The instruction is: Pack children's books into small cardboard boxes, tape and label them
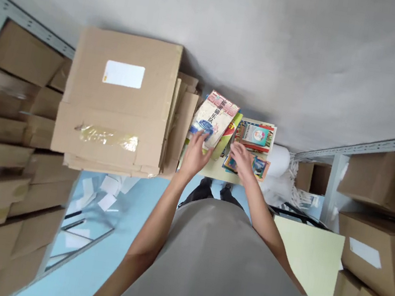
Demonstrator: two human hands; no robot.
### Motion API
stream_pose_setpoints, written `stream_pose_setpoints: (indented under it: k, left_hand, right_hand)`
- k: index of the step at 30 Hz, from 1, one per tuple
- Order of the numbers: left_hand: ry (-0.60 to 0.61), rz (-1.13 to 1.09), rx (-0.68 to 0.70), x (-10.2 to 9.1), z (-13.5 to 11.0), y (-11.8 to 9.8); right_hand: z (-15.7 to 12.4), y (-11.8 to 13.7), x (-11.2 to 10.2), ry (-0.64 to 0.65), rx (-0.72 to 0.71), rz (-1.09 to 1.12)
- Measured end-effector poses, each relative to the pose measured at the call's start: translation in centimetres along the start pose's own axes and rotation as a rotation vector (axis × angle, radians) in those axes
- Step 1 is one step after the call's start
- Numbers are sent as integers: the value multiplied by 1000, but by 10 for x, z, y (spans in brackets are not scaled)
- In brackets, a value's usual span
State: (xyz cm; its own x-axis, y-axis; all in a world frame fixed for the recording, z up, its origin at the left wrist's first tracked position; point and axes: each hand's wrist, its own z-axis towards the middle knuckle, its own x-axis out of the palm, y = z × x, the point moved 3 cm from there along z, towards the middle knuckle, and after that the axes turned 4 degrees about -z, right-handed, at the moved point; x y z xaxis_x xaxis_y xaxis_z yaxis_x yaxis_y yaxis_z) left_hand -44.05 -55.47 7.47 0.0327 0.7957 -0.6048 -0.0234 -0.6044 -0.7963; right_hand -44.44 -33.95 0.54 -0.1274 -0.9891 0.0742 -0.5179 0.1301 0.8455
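In the head view, a pale book with a red brick pattern along its top and a blue drawing lies tilted on a pile. My left hand rests over its lower edge, fingers spread. A yellow-green book sticks out from under its right side. My right hand, fingers loosely bent and apart, is over the left edge of a second pile. That pile holds a book with a teal cover and, nearer me, a colourful small book. Whether the right fingertips touch a book I cannot tell.
Flattened cardboard boxes are stacked to the left of the books. A white roll stands to the right. Shelves with cartons flank both sides. White papers lie on the blue floor, and a pale yellow board is at right.
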Motion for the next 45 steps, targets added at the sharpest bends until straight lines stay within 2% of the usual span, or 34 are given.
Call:
stream_pose_setpoints:
  k: [4,7,9,15,18,21,26,29,35,38,40,42,45]
  left_hand:
    - [109,244,4,23,53,9]
    - [170,315,4,32,66,8]
    - [178,325,5,30,67,8]
    - [247,286,91,5,73,11]
    - [294,307,130,1,72,8]
    - [305,399,127,12,62,-2]
    - [268,501,39,39,40,-16]
    - [263,506,31,46,32,-17]
    - [274,420,88,57,15,-26]
    - [361,322,150,67,8,-39]
    - [388,240,169,65,12,-42]
    - [296,202,105,51,26,-34]
    - [46,233,-82,20,53,-6]
  right_hand:
    - [42,-1,29,-218,-81,-238]
    - [52,1,39,-321,-143,-443]
    - [50,2,41,-360,-189,-548]
    - [45,2,41,-309,-249,-552]
    - [48,3,38,-286,-244,-552]
    - [50,6,33,-263,-243,-568]
    - [56,12,26,-192,-279,-596]
    - [59,18,21,-144,-280,-623]
    - [55,33,6,-189,-254,-582]
    - [49,35,-9,-176,-281,-440]
    - [44,35,-26,-189,-309,-303]
    - [36,37,-47,-227,-329,-191]
    - [26,41,-70,-255,-330,-96]
